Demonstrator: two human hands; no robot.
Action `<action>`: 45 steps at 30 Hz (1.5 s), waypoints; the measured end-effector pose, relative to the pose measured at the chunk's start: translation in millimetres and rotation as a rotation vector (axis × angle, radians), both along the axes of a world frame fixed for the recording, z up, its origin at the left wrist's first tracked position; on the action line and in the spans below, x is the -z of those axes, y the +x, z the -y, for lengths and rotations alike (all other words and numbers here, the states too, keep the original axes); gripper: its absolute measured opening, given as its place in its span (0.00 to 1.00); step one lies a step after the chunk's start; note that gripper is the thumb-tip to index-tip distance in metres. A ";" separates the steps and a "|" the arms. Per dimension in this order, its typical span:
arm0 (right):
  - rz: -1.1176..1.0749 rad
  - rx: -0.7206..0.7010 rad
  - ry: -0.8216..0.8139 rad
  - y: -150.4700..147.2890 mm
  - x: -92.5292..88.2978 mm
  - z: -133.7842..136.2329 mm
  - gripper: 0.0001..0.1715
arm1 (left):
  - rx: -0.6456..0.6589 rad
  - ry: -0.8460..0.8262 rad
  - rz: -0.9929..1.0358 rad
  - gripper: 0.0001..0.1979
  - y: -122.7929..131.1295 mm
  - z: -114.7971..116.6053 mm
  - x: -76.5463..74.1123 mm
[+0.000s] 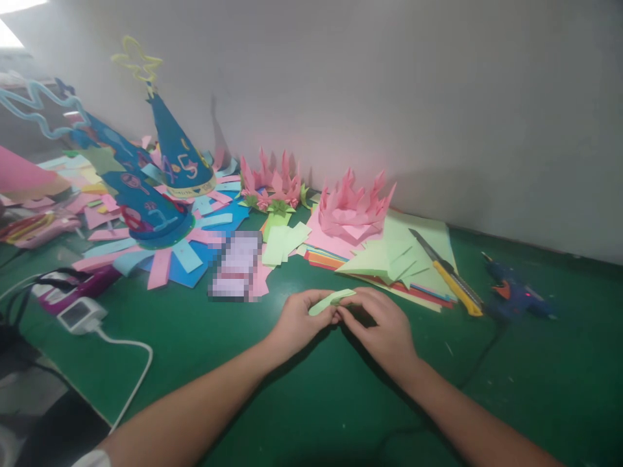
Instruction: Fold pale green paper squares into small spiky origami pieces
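Both of my hands meet over the green table (302, 402) near its middle. My left hand (300, 319) and my right hand (382, 327) each pinch one end of a small folded piece of light green paper (331, 300), fingers closed on it. Just beyond the hands lies a stack of coloured paper sheets (403, 266) with folded light green pieces on top. A pink folded paper crown (353, 206) sits on that stack's far left part.
A yellow utility knife (450, 275) lies on the paper stack, a blue glue gun (513, 292) to its right. Blue paper cone hats (180, 159) and paper strips crowd the far left. A white charger (80, 314) with its cable lies at left. A grey wall runs behind.
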State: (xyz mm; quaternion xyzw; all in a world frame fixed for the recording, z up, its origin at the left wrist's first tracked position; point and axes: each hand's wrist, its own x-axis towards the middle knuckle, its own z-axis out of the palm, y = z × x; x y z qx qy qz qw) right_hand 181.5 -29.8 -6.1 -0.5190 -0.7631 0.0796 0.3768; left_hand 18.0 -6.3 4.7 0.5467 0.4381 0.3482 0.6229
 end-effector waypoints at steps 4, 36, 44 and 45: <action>0.028 -0.036 0.036 0.6 -1.5 -0.6 0.06 | -0.029 -0.064 0.046 0.13 0.8 0.0 0.1; 0.149 -0.145 0.153 7.2 -4.2 1.2 0.08 | -0.095 -0.227 0.087 0.16 -0.6 -0.3 -7.0; 0.129 -0.221 0.099 0.6 -8.7 1.3 0.14 | -0.151 -0.211 0.139 0.14 1.3 0.3 -8.3; 0.094 -0.220 0.091 0.3 -8.3 1.4 0.15 | -0.160 -0.214 0.150 0.14 1.3 -0.1 -8.0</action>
